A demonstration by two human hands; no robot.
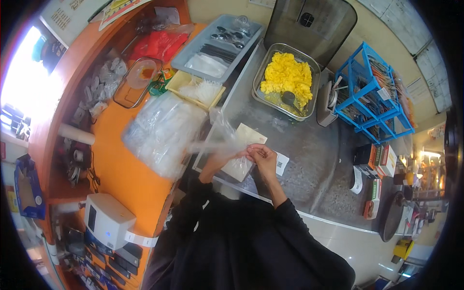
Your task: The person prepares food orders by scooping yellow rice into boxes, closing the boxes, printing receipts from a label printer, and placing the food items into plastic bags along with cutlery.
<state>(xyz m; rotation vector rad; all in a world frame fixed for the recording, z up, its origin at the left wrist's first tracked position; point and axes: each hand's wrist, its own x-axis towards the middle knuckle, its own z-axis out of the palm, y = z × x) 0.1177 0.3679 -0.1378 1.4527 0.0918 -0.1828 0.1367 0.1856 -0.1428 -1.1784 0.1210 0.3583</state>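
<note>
Both hands are close together over a clear plastic bag, which is blurred and stretches up and left from the fingers. My right hand pinches the film between thumb and forefinger. My left hand lies partly behind the film, with its fingers meeting the right fingertips; it also appears to grip the film. Beneath the hands a cream carton rests near the front edge of the dark metal counter. A white paper slip with a printed code lies to the right of it.
Left, an orange counter holds a stack of clear plastic bags, a yellow basket, a grey-blue cutlery tray and a label printer. Ahead sit a glass tray of yellow food and a blue rack. Small boxes stand right.
</note>
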